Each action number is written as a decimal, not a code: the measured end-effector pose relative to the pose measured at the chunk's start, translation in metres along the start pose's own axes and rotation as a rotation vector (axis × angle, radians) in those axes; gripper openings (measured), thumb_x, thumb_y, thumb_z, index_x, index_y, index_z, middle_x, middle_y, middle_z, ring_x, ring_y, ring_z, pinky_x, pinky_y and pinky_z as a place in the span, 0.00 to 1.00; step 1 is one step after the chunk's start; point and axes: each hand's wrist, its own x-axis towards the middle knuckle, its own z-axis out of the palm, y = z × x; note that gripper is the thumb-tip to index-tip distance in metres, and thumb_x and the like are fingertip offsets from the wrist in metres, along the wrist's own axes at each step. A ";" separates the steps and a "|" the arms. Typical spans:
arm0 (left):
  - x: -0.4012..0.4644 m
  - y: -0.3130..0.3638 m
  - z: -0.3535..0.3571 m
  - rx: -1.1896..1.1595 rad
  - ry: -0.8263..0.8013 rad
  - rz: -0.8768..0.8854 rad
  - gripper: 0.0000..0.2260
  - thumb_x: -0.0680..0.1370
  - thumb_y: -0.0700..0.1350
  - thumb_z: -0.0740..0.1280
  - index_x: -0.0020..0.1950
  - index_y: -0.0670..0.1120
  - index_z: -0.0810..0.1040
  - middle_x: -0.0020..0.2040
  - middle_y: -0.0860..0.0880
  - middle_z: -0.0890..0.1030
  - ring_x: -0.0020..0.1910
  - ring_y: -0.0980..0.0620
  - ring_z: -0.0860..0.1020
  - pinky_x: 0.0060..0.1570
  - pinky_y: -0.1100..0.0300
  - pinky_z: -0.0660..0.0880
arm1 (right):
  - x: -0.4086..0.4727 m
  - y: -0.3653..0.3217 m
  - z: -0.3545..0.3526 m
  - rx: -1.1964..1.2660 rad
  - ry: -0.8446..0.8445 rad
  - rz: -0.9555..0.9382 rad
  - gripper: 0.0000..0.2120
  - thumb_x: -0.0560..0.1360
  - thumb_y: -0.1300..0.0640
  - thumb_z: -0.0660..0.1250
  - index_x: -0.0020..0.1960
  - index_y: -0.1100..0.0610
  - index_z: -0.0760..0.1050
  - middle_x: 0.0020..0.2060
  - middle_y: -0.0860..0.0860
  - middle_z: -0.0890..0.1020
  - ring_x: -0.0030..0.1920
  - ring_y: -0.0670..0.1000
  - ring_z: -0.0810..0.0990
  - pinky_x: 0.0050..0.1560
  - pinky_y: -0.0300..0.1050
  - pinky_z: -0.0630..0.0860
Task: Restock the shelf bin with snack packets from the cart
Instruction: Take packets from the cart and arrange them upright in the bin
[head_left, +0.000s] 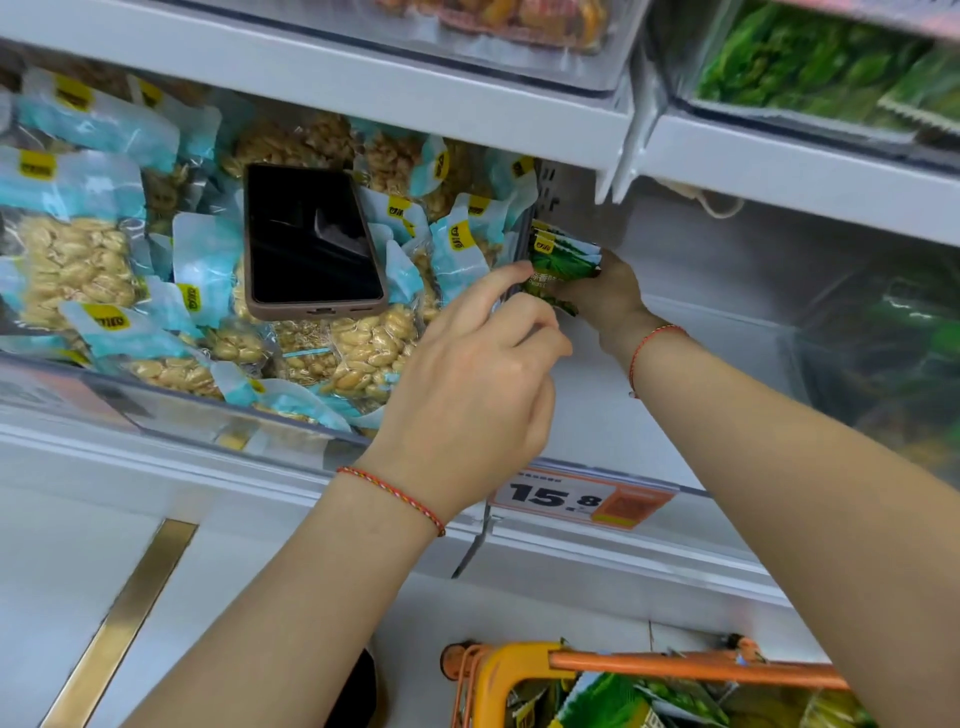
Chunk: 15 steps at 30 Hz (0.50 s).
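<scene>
An orange price tag (584, 498) on the shelf edge (649, 551) reads "15.8". The green packets (561, 265) bear white characters, too blurred to read. Yellow labels (36, 165) on the peanut packs (78, 260) seem to carry a logo, illegible.

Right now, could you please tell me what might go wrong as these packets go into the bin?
1. The dark phone in its brown case lies loose on the heaped blue peanut packets; a nudge could slide it off.
2. The small green snack packets sit in a fingertip grip of the right hand and could slip.
</scene>
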 end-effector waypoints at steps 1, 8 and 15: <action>0.000 0.000 0.000 -0.006 -0.003 0.001 0.09 0.73 0.36 0.63 0.47 0.43 0.82 0.49 0.47 0.80 0.66 0.42 0.70 0.61 0.48 0.72 | 0.000 0.000 -0.001 0.104 -0.013 0.059 0.25 0.66 0.67 0.76 0.61 0.62 0.75 0.55 0.57 0.82 0.55 0.56 0.81 0.59 0.52 0.77; 0.001 -0.001 -0.001 -0.027 -0.018 -0.001 0.09 0.73 0.36 0.63 0.47 0.42 0.82 0.49 0.47 0.80 0.66 0.41 0.69 0.52 0.45 0.76 | -0.005 -0.001 -0.003 0.048 0.083 0.119 0.17 0.59 0.56 0.80 0.44 0.56 0.79 0.46 0.54 0.84 0.48 0.55 0.83 0.51 0.56 0.80; 0.001 -0.001 -0.001 -0.032 -0.024 0.003 0.09 0.73 0.36 0.63 0.47 0.42 0.82 0.49 0.46 0.80 0.66 0.41 0.70 0.50 0.45 0.77 | -0.007 -0.004 -0.008 -0.017 0.041 0.101 0.08 0.66 0.61 0.77 0.38 0.54 0.77 0.48 0.59 0.84 0.50 0.60 0.82 0.53 0.57 0.79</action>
